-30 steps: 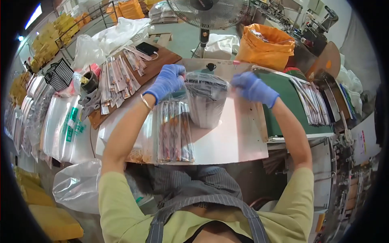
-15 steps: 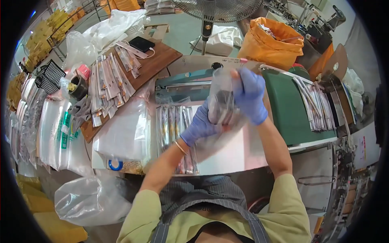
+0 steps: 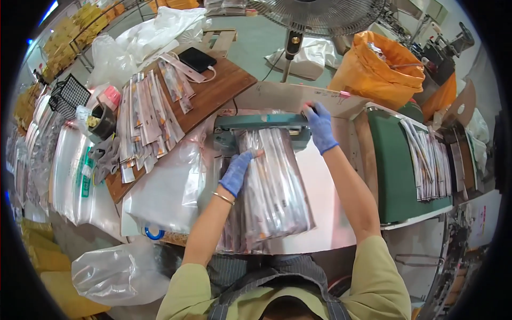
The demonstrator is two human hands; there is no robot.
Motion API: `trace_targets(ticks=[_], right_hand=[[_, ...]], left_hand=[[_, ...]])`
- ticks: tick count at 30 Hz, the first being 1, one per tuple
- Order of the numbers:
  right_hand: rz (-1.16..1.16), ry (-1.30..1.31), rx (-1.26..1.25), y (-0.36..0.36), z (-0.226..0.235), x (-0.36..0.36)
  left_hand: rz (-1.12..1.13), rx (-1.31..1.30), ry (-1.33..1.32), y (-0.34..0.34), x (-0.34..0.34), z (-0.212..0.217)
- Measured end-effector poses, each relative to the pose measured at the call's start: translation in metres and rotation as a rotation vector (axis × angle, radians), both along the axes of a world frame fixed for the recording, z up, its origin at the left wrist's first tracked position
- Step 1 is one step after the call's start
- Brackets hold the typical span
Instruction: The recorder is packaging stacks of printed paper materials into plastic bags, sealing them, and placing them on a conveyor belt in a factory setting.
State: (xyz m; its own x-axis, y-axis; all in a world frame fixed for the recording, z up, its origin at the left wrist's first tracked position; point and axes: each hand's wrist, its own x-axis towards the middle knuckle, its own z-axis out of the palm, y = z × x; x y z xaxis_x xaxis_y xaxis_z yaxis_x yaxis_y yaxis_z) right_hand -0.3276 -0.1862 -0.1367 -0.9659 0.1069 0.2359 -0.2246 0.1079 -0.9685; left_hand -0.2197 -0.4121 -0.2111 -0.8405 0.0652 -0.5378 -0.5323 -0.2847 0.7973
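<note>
Grey-green floor (image 3: 250,56) far centre, wooden pallet (image 3: 228,36) on it. Pedestal fan (image 3: 312,18) stands there too. Metal railing (image 3: 77,50) far left, bright light (image 3: 52,8) beyond. Pale wall (image 3: 452,16) far right.

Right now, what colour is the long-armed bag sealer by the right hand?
The bag sealer is dull teal, seen best in the head view.

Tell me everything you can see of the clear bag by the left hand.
The clear bag looks like glossy, transparent plastic, filled with long, slim packets side by side, pale with orange touches. It lies lengthwise, near end slightly rightward, far end at the teal bar device; whether it is clamped there I can't tell. The gloved left grip touches its left side near that end.
</note>
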Motion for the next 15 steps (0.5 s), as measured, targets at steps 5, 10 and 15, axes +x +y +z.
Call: trace_targets(ticks=[5, 10, 15], right_hand=[[-0.036, -0.011, -0.310, -0.005, -0.033, 0.007], [-0.058, 0.030, -0.345, 0.006, -0.043, 0.004], [-0.186, 0.030, -0.232, -0.020, -0.041, 0.021]], left_hand=[[-0.032, -0.286, 0.040, -0.014, 0.012, -0.007], [-0.005, -0.313, -0.053, 0.003, 0.016, 0.031], [-0.055, -0.276, 0.087, -0.024, 0.019, 0.042]])
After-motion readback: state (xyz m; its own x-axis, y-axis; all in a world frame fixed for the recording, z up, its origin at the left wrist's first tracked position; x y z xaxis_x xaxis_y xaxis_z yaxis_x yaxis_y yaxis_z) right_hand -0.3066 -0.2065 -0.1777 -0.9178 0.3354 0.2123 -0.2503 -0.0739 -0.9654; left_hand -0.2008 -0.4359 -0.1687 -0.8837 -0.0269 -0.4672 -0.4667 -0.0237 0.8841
